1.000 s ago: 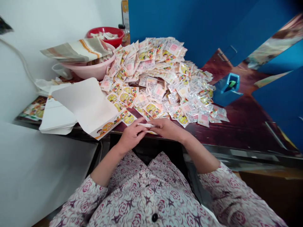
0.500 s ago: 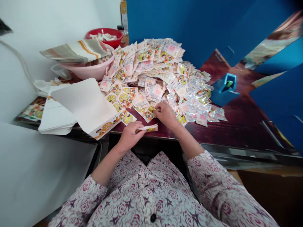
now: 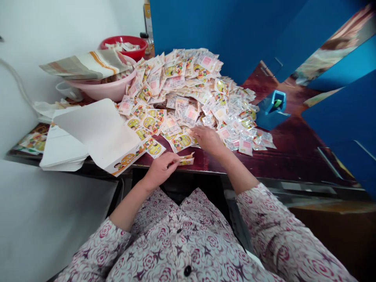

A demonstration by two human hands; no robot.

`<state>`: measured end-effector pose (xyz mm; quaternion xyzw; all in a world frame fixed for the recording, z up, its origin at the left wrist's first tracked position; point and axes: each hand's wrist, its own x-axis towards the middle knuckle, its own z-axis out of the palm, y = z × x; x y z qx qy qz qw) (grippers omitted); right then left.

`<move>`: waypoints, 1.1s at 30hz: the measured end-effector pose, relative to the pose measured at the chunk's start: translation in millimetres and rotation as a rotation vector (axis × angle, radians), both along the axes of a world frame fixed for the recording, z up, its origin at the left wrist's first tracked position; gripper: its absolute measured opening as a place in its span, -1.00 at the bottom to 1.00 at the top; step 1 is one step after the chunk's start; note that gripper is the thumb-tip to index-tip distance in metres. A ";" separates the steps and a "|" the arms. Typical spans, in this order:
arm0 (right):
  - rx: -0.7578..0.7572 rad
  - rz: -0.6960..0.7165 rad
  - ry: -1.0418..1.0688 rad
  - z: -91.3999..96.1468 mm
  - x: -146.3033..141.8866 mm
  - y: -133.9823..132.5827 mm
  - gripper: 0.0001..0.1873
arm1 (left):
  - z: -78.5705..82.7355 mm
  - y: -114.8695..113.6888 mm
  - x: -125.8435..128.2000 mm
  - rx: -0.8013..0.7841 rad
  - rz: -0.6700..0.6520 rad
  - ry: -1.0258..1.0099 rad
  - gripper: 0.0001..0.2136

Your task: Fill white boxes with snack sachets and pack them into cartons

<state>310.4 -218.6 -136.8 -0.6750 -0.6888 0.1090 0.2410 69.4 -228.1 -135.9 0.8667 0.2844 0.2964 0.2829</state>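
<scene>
My left hand (image 3: 162, 169) is closed near the table's front edge. Between its thumb and fingers are small printed sachets (image 3: 187, 159), held with their edges turned up. My right hand (image 3: 209, 141) is at the near side of a big heap of sachets (image 3: 188, 84), its fingertips closed on a sachet there and its thumb partly hidden. Flat printed sachets (image 3: 179, 141) with yellow cartoon faces lie just left of those fingers. Another sachet (image 3: 155, 147) lies on the table beyond my left hand.
An unfolded white carton (image 3: 100, 131) overlaps a stack of white card (image 3: 63, 143) at left. Behind stand a pink basin (image 3: 102, 91) with folded cloth across it and a red basin (image 3: 141, 50). A blue tape dispenser (image 3: 268, 117) stands right of the heap, before blue panels (image 3: 223, 31).
My right hand has shifted slightly forward over the front sachets, its fingers straighter than before. The sachets in my left hand have tilted. The view has turned slightly right.
</scene>
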 end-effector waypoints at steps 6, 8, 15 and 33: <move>-0.170 -0.015 -0.246 1.5 15.2 27.8 -0.73 | 1.0 1.1 3.9 -0.207 0.160 0.058 -0.72; -0.131 -0.036 -0.140 5.0 18.7 24.9 -0.75 | 0.1 1.0 3.5 -0.157 0.114 0.059 -0.91; 0.101 0.009 0.151 9.8 3.1 -19.8 -0.76 | -8.1 -1.6 -0.4 0.149 0.051 0.039 -0.85; -0.156 0.275 -0.255 10.5 -40.5 7.5 -0.78 | -2.7 -10.3 -2.9 -0.021 0.077 0.039 -0.61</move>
